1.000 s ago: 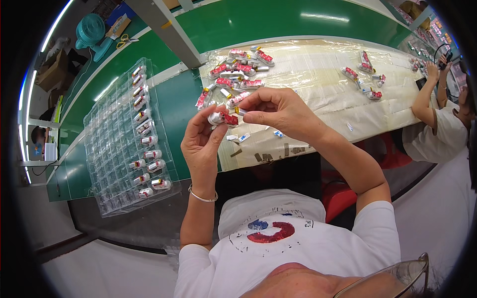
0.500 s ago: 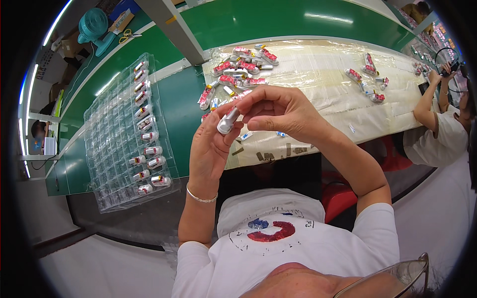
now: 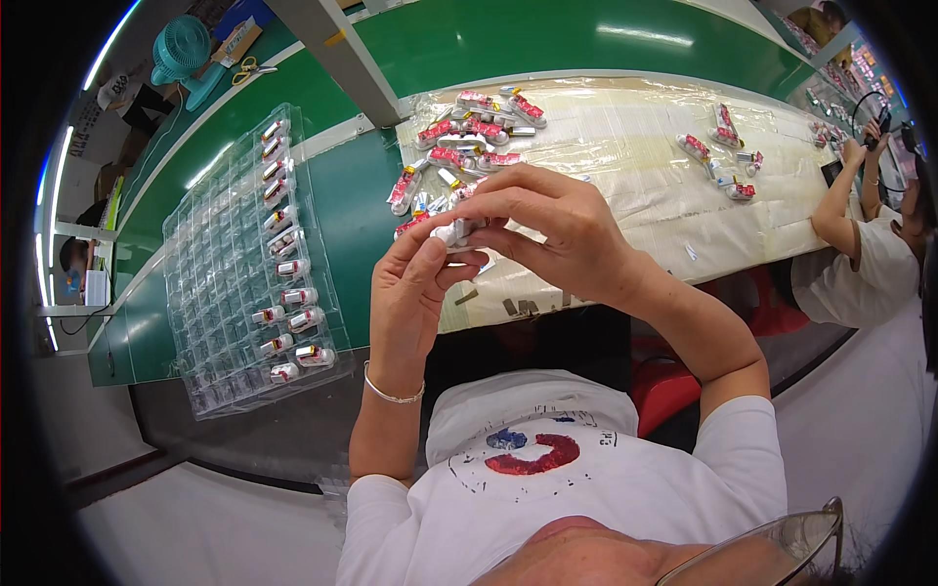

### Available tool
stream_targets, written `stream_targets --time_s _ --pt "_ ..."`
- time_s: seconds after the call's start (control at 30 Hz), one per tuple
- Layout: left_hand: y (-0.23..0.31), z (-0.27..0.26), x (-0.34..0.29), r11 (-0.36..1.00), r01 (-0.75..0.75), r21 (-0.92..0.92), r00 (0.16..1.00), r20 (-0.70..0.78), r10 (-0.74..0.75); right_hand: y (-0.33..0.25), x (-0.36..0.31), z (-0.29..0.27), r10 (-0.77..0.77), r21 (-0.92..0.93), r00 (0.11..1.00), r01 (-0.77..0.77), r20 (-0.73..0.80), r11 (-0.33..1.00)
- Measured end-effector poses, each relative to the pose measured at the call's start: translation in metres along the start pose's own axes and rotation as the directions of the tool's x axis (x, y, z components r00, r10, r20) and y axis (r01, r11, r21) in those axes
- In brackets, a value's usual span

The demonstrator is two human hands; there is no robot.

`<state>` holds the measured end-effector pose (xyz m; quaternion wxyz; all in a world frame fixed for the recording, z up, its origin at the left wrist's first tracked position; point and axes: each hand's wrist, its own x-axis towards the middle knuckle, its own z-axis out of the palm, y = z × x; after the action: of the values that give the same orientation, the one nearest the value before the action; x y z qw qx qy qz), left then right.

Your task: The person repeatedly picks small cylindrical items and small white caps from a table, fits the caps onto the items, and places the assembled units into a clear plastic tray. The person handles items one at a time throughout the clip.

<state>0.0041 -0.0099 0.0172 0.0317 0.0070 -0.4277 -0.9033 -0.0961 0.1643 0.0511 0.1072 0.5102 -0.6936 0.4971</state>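
Note:
A small white part with a silvery piece (image 3: 455, 232) is pinched between the fingertips of both hands above the front edge of the table. My left hand (image 3: 408, 288) grips its near end between thumb and fingers. My right hand (image 3: 562, 230) closes on the other end, and the fingers hide much of it. Just beyond the hands lies a heap of small white parts with red wraps and silver cylinders (image 3: 484, 132). To the left, a clear plastic compartment tray (image 3: 210, 322) holds several similar parts (image 3: 303, 296) along its right side.
Yellowish sheeting under clear film (image 3: 616, 156) covers part of the green table (image 3: 469, 44). A few loose parts (image 3: 696, 148) lie farther right. A metal post (image 3: 342, 63) rises behind the tray. At the back left are a teal fan (image 3: 183, 49) and scissors (image 3: 249, 70). Another person (image 3: 860, 254) works at right.
My right hand has moved left and closed its fingers on the part, which was held in my left hand. The part has turned and is now more hidden. The tray has not moved.

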Motion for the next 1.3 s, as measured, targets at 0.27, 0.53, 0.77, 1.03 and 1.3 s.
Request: stream_targets --time_s 0.27,0.53,0.77,1.03,1.3 --pt "-0.007 0.004 0.0 0.973 -0.091 0.213 0.988 -0.107 0.116 0.006 0.0 0.001 -0.046 -0.1 0.998 0.049 0.034 0.994" --pt "-0.006 0.003 0.0 0.975 -0.16 0.151 0.979 -0.099 0.176 0.014 -0.001 0.0 0.329 0.482 0.942 -0.317 0.06 0.817" --pt "-0.006 0.01 -0.001 0.928 -0.275 0.253 0.953 -0.054 0.297 0.014 -0.003 -0.003 0.363 0.505 0.927 -0.36 0.096 0.785" --pt "-0.009 0.009 -0.002 0.937 -0.245 0.248 0.956 -0.098 0.276 0.002 0.0 -0.009 0.175 0.282 0.984 -0.174 0.024 0.943" --pt "-0.006 0.018 -0.003 0.898 -0.273 0.345 0.944 -0.085 0.319 0.002 -0.002 -0.013 0.568 0.695 0.767 -0.583 0.299 0.421"
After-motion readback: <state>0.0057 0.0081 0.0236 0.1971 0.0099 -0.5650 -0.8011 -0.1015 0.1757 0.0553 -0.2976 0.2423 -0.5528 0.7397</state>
